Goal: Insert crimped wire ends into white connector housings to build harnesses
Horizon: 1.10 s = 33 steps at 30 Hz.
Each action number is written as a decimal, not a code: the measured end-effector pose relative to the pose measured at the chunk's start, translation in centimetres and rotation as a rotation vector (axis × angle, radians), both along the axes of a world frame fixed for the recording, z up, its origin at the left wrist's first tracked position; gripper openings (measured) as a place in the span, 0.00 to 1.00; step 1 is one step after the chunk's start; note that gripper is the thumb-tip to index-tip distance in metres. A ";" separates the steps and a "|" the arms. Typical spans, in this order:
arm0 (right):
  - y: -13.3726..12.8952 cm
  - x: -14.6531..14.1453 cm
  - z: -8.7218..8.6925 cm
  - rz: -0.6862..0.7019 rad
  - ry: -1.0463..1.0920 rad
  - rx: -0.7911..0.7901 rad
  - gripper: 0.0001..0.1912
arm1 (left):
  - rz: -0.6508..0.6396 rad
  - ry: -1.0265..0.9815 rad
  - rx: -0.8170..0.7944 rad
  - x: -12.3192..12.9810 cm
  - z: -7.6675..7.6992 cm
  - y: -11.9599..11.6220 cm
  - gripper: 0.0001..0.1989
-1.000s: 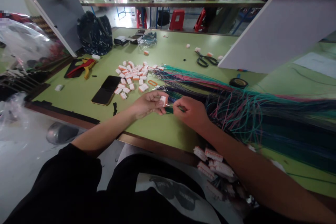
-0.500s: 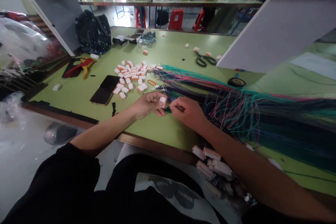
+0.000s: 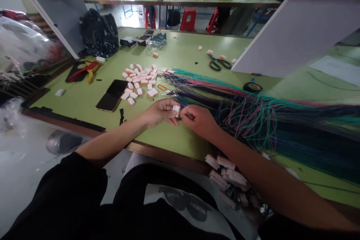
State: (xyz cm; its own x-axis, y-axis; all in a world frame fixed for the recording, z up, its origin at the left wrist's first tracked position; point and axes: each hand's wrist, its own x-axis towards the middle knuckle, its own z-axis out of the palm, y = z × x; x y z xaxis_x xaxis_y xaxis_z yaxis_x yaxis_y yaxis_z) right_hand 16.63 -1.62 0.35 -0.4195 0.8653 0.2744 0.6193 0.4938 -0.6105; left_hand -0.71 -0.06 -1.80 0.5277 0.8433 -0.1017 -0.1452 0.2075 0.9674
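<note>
Between the thumb and fingers of my left hand is a white and orange connector housing. My right hand is closed in a pinch right at the housing's right side; what its fingertips hold is too small to make out. Just beyond both hands lie the tipped ends of a wire bundle, with green, pink and dark strands running off to the right. A pile of similar connector housings lies past my left hand, beside an orange ring-shaped piece.
A phone lies left of the pile, with red and yellow pliers farther left. Scissors and black tape are at the back right. Several wired connectors hang by the table's front edge. Slanted panels flank the table.
My right hand has moved slightly left, closing the small gap to the housing. My left hand keeps its hold on the housing, nearly in place.
</note>
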 end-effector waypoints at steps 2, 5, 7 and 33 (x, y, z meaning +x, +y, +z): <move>0.2 0.1 0.1 -0.002 -0.004 -0.028 0.06 | 0.005 -0.011 -0.002 0.0 0.2 0.0 0.15; 1.3 0.9 0.8 0.038 0.023 -0.130 0.10 | -0.022 0.003 0.007 -0.8 0.9 0.2 0.15; 2.4 1.8 1.3 -0.016 -0.022 -0.138 0.14 | -0.071 0.064 -0.004 -1.8 1.3 0.5 0.14; 2.4 0.9 0.4 0.009 0.108 -0.083 0.09 | -0.086 -0.008 -0.201 -1.5 0.3 1.0 0.15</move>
